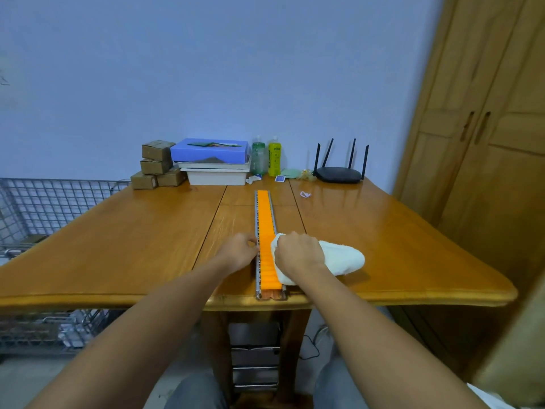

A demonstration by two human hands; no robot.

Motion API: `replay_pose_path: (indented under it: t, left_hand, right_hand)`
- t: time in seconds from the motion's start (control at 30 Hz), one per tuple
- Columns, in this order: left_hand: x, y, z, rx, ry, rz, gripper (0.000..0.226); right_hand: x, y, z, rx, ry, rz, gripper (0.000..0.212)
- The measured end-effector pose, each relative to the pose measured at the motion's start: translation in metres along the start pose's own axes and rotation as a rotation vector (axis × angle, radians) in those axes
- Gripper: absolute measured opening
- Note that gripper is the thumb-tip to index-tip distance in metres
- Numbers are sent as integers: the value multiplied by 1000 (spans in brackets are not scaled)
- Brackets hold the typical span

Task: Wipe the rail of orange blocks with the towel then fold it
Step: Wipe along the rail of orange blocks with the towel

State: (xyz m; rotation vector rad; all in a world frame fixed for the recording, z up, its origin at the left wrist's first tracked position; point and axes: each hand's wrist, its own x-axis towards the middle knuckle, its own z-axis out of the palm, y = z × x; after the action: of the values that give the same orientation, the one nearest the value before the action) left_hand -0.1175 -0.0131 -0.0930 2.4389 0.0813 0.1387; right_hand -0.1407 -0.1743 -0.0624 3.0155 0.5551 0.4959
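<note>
A long metal rail of orange blocks [265, 219] lies down the middle of the wooden table [118, 246], from the front edge toward the back. My right hand [298, 252] clutches a bunched white towel [342, 258] and presses it against the right side of the rail near its front end. On the opposite side, my left hand [239, 250] has its curled fingers touching the rail's left metal edge. The rail's front tip slightly overhangs the table edge.
At the back of the table stand small cardboard boxes [156, 165], a blue box on white trays [211, 152], two bottles [267, 156] and a black router [339, 172]. A wire basket [44, 208] stands to the left, a wooden wardrobe [486, 128] to the right.
</note>
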Motion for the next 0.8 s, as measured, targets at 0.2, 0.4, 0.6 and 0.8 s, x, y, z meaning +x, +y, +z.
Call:
replay_pose_path:
  t: [0.2,0.4,0.6,0.8]
  left_hand:
    - [-10,0,-1,-26,-25,-23,35]
    - [-22,3,-1,-40,-19,-16,35]
    - [-40,0,-4,-20,-45,52,23]
    - [-55,-7,-3,-60,-40,84,28]
  right_hand:
    - [-12,10,-11,-27,2,-2,11]
    - [-18,-11,-27,10,117,-21,17]
    - [-34,-37,-27,40,103,-56,18]
    - [-45,-42,-12,49,101,-58,20]
